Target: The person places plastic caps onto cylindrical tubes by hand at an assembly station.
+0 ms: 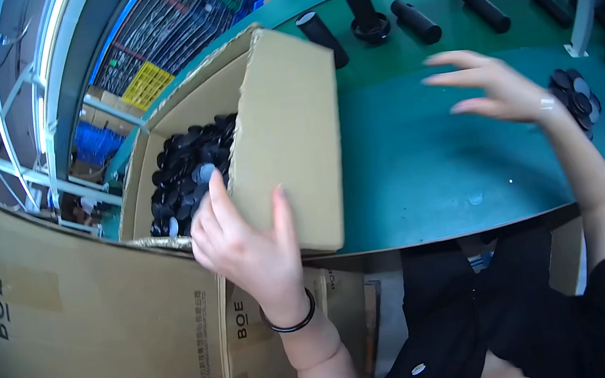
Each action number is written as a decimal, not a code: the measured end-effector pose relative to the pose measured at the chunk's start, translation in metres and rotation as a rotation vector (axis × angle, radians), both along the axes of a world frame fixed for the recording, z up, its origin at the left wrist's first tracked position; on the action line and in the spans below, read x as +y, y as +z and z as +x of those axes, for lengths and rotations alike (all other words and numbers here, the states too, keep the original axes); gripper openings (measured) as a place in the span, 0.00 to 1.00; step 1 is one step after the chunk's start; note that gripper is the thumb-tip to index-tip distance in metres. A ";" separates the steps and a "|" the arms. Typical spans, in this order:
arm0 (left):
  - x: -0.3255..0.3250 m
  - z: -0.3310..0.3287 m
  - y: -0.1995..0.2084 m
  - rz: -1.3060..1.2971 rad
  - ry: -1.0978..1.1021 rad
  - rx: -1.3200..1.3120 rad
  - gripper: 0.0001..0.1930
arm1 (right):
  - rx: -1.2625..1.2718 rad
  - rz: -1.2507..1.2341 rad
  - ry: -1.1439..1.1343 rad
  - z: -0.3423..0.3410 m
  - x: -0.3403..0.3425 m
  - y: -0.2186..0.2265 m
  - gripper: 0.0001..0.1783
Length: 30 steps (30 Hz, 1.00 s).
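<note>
A cardboard box [286, 122] stands tilted at the left of the green table, with many round black discs [189, 166] inside. My left hand [241, 243] grips its near wall at the corner, fingers over the rim on the disc side and thumb against the outer face. Over the table, my right hand [484, 85] hangs in the air, fingers apart and nothing between them. A small pile of the same kind of discs [577, 99] lies to the right, beside my right wrist.
Several black cylinders [416, 21] lie on the green table [426, 196] along its far side; one stands upright in a round black base [370, 25]. A metal post [582, 18] rises at the far right. Large cartons [105, 314] fill the lower left, below the box.
</note>
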<state>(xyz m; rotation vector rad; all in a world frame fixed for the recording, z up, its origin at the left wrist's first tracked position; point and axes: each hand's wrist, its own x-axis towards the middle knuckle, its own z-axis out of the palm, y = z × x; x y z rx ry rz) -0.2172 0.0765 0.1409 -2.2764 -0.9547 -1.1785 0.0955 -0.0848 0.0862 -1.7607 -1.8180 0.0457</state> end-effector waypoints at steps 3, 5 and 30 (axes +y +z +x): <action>0.003 0.002 0.000 -0.036 0.022 0.081 0.26 | 0.026 0.245 0.085 -0.042 0.092 0.007 0.41; -0.001 0.003 0.001 -0.041 0.026 0.132 0.26 | 0.219 0.253 -0.026 -0.054 0.148 0.002 0.52; 0.009 0.001 -0.015 -0.024 0.043 0.096 0.25 | -0.061 0.393 0.346 -0.109 0.283 0.116 0.26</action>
